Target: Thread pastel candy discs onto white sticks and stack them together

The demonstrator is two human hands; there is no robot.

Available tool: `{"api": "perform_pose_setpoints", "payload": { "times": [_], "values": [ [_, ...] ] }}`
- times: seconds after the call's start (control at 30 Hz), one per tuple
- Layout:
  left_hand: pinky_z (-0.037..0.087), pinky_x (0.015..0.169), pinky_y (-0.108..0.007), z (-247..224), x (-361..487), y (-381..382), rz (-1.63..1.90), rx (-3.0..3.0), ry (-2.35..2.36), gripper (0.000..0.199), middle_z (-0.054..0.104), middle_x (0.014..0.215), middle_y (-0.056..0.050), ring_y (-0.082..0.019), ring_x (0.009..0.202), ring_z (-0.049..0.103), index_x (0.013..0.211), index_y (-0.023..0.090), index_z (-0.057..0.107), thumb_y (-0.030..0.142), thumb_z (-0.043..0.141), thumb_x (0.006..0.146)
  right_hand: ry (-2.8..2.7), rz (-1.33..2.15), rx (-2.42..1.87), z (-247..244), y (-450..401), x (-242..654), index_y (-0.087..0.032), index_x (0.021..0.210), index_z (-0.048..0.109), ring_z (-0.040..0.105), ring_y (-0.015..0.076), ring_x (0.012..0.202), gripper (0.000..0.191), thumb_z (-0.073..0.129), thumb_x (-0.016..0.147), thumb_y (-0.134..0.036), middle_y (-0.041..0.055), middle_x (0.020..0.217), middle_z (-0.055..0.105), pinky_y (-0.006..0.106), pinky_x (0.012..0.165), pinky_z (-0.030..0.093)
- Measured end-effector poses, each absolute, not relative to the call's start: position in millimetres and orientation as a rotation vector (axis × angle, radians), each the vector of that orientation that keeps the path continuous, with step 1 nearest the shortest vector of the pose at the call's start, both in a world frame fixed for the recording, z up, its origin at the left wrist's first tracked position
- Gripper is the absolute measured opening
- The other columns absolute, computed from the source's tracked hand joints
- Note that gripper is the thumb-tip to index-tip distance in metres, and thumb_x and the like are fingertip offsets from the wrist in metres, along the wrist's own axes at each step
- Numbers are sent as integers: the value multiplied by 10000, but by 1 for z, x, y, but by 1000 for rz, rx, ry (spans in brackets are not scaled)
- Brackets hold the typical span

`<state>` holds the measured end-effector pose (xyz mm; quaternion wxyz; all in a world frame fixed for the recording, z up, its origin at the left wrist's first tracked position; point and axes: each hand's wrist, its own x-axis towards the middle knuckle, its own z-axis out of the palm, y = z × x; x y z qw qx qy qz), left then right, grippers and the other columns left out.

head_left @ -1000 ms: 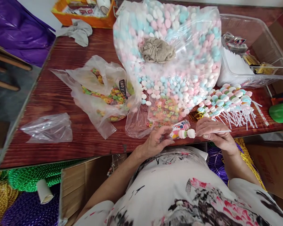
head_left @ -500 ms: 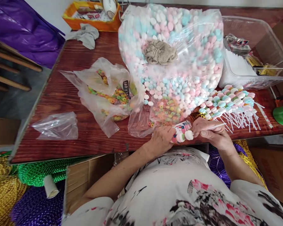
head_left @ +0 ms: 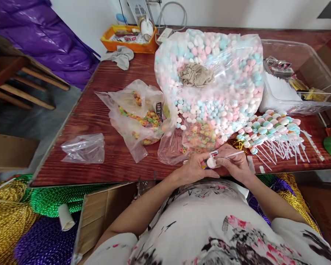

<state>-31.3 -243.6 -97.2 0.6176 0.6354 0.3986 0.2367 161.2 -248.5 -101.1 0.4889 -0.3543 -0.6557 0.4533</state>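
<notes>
Fingers of the right hand (head_left: 235, 165) pinch a thin white stick (head_left: 233, 155) near its candy end; fingers of the left hand (head_left: 194, 170) are pressed around a small printed wrapper (head_left: 213, 153) and a white round candy (head_left: 211, 163) sitting at the stick's tip. Both hands meet at the near edge of the bench (head_left: 99, 110), just above the person's lap. Judged step: a candy skewer is being fitted into, or closed up with, its wrapper; whether the candy is fully seated cannot be told, the fingers hide the joint. Next move would call for a steady stick and a firm hold on the thin film, since it crumples easily. Just right of the hands, a fanned pile of finished skewers (head_left: 270, 129) lies with sticks pointing near. Beyond the hands, a large clear bag of pastel candies (head_left: 223, 73) with a beige cloth (head_left: 195, 73) on top. Left of it, a smaller bag of ring candies (head_left: 140, 114); farther left, an empty plastic bag (head_left: 84, 149). Far right, a clear tub (head_left: 292, 51).
</notes>
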Motion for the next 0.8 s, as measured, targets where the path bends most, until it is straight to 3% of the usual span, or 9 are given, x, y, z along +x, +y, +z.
{"api": "perform_pose_setpoints", "payload": {
  "times": [0.17,0.23,0.33,0.37,0.47,0.57,0.7,0.8],
  "values": [
    [393,585,-215,-101,-25,-243,613,1336,943,345,569,714,26,-107,655,505,763,120,631,362,842,637,-1852,976,-827,-99,-242,141,-254,810,759,556,164,707,201,611,926,-328,13,700,711,337,716,467],
    [433,627,-225,-100,-30,-241,632,1350,960,402,624,798,1,-136,723,560,862,121,658,366,860,616,-1813,1044,-850,-98,-238,139,-237,773,753,554,155,693,237,618,921,-363,14,681,702,321,699,468],
    [486,747,-257,-98,-44,-238,623,1416,936,693,676,986,-26,-185,882,614,1136,170,634,347,919,530,-1637,1208,-889,-93,-230,145,-225,761,757,563,150,677,224,665,885,-386,11,668,688,307,663,474],
    [489,755,-260,-97,-49,-237,595,1433,915,705,677,986,-22,-184,884,616,1147,181,631,342,922,525,-1600,1228,-892,-90,-228,148,-228,761,760,563,154,685,204,682,872,-381,10,663,685,313,668,476],
    [472,625,-238,-101,-54,-237,474,1333,821,429,630,785,16,-132,674,579,968,159,657,381,845,653,-1655,1188,-869,-81,-221,149,-246,748,758,539,166,710,174,689,868,-353,3,614,646,341,716,467],
    [419,512,-216,-108,-48,-238,503,1191,833,363,562,671,38,-90,525,493,879,141,628,418,794,712,-1736,1079,-872,-82,-222,140,-244,715,733,516,160,682,213,666,881,-360,-4,580,605,336,704,454],
    [370,531,-195,-112,-42,-236,689,1327,963,366,518,634,40,-79,570,450,711,131,582,391,836,662,-1621,961,-953,-99,-232,121,-232,683,707,521,148,640,224,673,865,-359,-6,601,616,319,643,441],
    [350,554,-198,-111,-46,-233,714,1474,1060,354,535,639,34,-87,602,449,700,130,585,382,833,668,-1371,1007,-980,-107,-236,118,-228,667,697,516,145,622,209,704,838,-348,-13,597,598,308,611,432]
  ]
}}
